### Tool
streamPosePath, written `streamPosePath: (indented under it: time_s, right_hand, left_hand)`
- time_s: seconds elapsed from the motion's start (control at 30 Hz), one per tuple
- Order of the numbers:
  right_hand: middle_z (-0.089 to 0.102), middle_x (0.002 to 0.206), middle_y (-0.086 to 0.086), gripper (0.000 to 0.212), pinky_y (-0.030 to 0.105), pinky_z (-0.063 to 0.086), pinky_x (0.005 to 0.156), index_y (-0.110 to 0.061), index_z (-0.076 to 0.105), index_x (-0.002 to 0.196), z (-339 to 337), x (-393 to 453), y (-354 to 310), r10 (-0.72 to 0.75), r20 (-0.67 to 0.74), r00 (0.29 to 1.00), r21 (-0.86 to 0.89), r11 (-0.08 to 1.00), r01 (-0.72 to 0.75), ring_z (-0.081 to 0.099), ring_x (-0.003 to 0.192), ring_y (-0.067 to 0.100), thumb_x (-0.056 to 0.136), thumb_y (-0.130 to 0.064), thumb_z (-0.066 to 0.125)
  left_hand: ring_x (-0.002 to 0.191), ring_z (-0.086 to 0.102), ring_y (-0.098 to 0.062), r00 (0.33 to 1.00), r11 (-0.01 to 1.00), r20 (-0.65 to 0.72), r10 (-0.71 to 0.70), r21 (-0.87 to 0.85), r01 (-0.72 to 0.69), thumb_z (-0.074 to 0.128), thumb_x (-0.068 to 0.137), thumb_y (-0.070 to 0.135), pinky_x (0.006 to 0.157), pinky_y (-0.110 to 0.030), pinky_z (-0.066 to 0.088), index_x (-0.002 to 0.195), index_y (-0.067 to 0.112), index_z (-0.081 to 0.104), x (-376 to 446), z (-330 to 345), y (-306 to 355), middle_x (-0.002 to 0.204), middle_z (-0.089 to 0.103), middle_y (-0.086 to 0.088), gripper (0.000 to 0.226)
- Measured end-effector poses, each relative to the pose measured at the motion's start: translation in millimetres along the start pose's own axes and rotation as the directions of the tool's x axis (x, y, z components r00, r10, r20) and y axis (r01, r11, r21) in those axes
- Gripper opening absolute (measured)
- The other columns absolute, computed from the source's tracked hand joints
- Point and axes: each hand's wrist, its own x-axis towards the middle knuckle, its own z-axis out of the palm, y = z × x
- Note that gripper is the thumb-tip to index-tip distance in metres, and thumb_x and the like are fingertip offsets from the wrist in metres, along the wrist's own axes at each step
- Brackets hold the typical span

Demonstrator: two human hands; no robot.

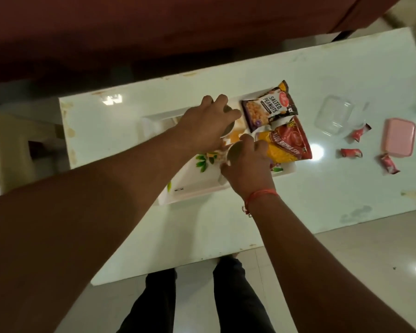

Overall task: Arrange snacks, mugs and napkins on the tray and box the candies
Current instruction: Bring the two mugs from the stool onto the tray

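A white tray [192, 188] with a leaf print lies on the table. On its right end lie a dark salted peanuts packet [269, 106] and a red-and-yellow snack packet [288, 145]. My left hand [207, 121] grips one mug [228, 127] from above on the tray. My right hand [247, 164] grips a second mug [234, 152] just in front of it. Both mugs are mostly hidden by the hands. Three red wrapped candies [351, 153] [359, 132] [390, 163] lie on the table right of the tray. A clear plastic box [334, 115] stands open beside its pink lid [399, 140].
The pale glossy table [346, 193] has a near edge close to my legs and a far edge by a dark red sofa [154, 32]. Something white, perhaps napkins [151, 127], lies at the tray's left end. Tiled floor [370, 272] lies to the right.
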Motion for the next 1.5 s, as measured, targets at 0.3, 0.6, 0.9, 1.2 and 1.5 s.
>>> streamPosePath:
  time_s: [0.3,0.6,0.9,1.2,1.5]
  right_hand:
    - [0.035,0.140,0.018,0.084,0.042,0.041,0.099,-0.015,0.031,0.143,-5,7,13,0.014,0.033,0.999,-0.023,1.000,-0.013,0.048,0.117,0.041,0.077,-0.041,0.075]
    - [0.037,0.138,0.018,0.085,0.046,0.043,0.100,-0.018,0.035,0.139,3,10,8,0.025,-0.007,1.000,-0.090,0.996,-0.026,0.045,0.120,0.040,0.074,-0.059,0.073]
    - [0.046,0.128,0.018,0.093,0.047,0.043,0.090,-0.006,0.036,0.138,10,9,10,-0.057,-0.046,0.997,-0.248,0.968,0.044,0.044,0.117,0.037,0.078,-0.075,0.055]
    - [0.044,0.127,0.017,0.099,0.042,0.052,0.079,-0.008,0.036,0.134,23,11,13,-0.001,-0.063,0.998,-0.205,0.979,-0.012,0.050,0.112,0.037,0.073,-0.087,0.036]
    - [0.039,0.137,0.022,0.103,0.047,0.049,0.083,-0.005,0.034,0.140,15,21,21,-0.079,-0.034,0.996,-0.307,0.950,0.065,0.046,0.117,0.042,0.080,-0.084,0.005]
  left_hand:
    - [0.123,0.041,-0.034,0.995,0.993,0.095,-0.040,0.118,0.029,0.077,0.076,0.030,0.077,-0.043,0.050,0.140,0.031,0.037,42,-1,5,0.139,0.038,-0.010,0.075]
    - [0.141,0.024,-0.037,0.986,0.993,0.164,-0.022,0.119,0.002,0.076,0.075,0.033,0.103,-0.050,0.041,0.152,0.031,0.019,49,-4,4,0.158,0.018,-0.012,0.096]
    - [0.109,0.057,-0.019,0.633,0.297,0.012,-0.774,-0.877,0.379,0.055,0.088,0.010,0.091,-0.029,0.048,0.114,0.018,0.060,-50,37,34,0.116,0.053,0.001,0.028]
    - [0.106,0.058,-0.019,0.732,0.275,0.301,-0.612,-0.786,0.553,0.037,0.104,0.020,0.085,-0.031,0.045,0.123,0.021,0.058,-66,67,66,0.121,0.064,-0.002,0.029]
    - [0.118,0.055,-0.019,0.730,0.209,0.287,-0.621,-0.836,0.507,0.044,0.100,0.015,0.091,-0.030,0.044,0.132,0.021,0.052,-64,67,58,0.133,0.058,-0.002,0.033]
